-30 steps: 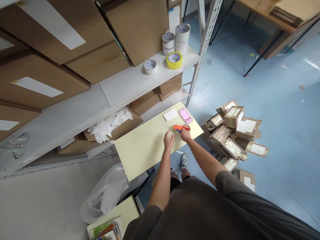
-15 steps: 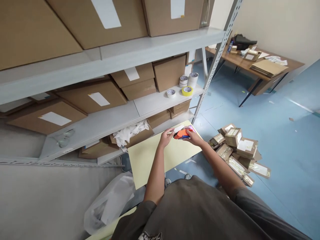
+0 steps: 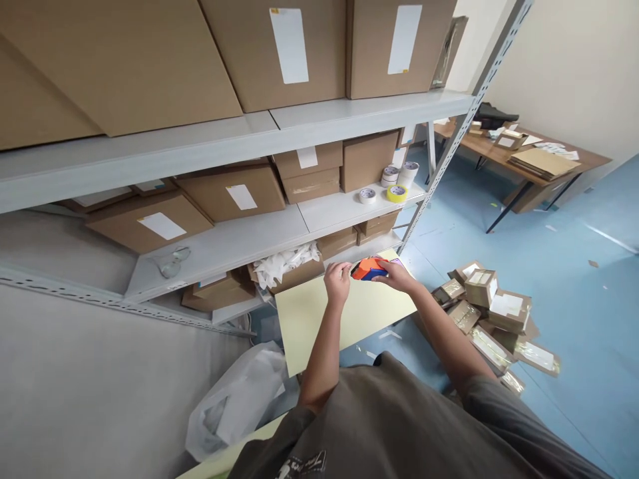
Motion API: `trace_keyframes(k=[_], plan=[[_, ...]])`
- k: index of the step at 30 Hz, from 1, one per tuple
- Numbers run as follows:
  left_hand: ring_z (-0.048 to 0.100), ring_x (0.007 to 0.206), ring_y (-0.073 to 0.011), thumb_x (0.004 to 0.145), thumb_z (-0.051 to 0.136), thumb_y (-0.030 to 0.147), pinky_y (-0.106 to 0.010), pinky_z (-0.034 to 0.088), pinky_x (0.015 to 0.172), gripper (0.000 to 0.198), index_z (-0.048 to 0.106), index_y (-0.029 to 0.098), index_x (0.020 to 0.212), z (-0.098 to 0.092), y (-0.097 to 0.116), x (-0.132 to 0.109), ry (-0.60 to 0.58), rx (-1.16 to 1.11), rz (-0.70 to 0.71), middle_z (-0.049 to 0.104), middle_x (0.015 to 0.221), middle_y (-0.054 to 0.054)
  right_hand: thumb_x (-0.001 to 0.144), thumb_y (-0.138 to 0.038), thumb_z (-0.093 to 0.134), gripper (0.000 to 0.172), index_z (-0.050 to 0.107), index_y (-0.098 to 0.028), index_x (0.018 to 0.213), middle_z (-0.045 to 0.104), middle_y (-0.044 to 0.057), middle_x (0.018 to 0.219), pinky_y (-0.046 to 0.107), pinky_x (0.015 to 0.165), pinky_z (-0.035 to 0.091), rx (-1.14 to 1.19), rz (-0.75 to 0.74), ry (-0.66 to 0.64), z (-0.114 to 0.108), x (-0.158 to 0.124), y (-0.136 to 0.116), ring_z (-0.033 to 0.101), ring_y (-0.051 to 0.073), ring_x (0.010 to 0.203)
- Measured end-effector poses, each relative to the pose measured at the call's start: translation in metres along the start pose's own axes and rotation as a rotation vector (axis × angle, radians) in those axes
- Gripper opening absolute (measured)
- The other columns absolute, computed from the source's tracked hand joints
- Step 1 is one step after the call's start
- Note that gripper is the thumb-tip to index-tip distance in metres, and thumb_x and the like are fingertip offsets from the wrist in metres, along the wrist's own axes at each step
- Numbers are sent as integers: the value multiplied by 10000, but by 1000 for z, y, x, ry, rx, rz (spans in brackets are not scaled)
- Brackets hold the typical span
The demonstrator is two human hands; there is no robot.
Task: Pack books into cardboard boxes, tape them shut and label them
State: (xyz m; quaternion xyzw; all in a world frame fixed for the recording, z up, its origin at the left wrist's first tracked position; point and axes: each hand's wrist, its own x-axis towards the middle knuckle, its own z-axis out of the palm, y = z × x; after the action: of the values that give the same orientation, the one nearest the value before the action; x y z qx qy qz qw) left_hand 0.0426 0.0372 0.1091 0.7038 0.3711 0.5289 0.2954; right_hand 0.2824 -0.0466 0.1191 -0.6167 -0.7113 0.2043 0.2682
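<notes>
Evidently my right grip (image 3: 398,275) is wrapped round the right end of the orange-and-blue tool (image 3: 369,269) above the pale yellow surface (image 3: 307,326), a hold that seems to leave its dark left tip free. My left grip (image 3: 338,285), fingers curled, sits just beside that tip; how tightly the fingers meet, or whether they pinch anything, I cannot tell. Farther off, a yellow tape roll (image 3: 397,198) lies flat near the right end of the shelf (image 3: 329,211), likely for easy reach.
</notes>
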Motion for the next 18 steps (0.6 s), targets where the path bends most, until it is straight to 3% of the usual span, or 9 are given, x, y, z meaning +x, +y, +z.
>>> trace_keyframes(k=[3,7,10,14,16,18], plan=[[708,1019,-264,1061,571,453,-437,562,1010,337,824,249,968,5,-6,-9,29,19,-106,790,994,-108,975,-584,694,447,713,-209,1219,761,155,1311,379,875,571,-33,33,-17,2,2,-6,738,308,1070],[693,1137,-295,1067,514,533,-476,531,1102,417,828,259,1095,12,-16,-5,-47,1,-336,791,1110,-112,951,-535,740,425,736,-220,1237,745,142,1380,388,868,577,-58,91,-50,-3,14,-6,754,316,1033],[658,1234,-318,1057,538,527,-488,480,1170,392,832,269,1088,15,-21,10,-36,33,-267,781,1131,-132,929,-510,772,472,728,-244,1316,758,124,1358,392,877,578,-54,83,-57,-9,27,5,762,310,1006],[687,1185,-308,1057,541,531,-484,501,1157,402,834,257,1064,22,-23,38,-30,27,-243,784,1103,-124,942,-494,775,488,705,-226,1345,772,135,1284,382,880,571,-70,62,-40,-17,50,31,756,308,1032],[677,1242,-316,1056,542,554,-492,489,1180,427,827,250,1146,30,-22,49,-39,9,-263,759,1250,-132,975,-478,744,455,694,-200,1332,760,163,1268,407,920,561,-106,35,12,-21,67,43,735,327,1085],[605,1387,-338,1041,580,571,-499,453,1224,474,758,256,1347,41,-22,57,-46,2,-266,614,1539,-143,1002,-457,711,409,691,-182,1305,741,185,1269,448,983,541,-141,-25,85,-24,90,53,694,350,1160]])
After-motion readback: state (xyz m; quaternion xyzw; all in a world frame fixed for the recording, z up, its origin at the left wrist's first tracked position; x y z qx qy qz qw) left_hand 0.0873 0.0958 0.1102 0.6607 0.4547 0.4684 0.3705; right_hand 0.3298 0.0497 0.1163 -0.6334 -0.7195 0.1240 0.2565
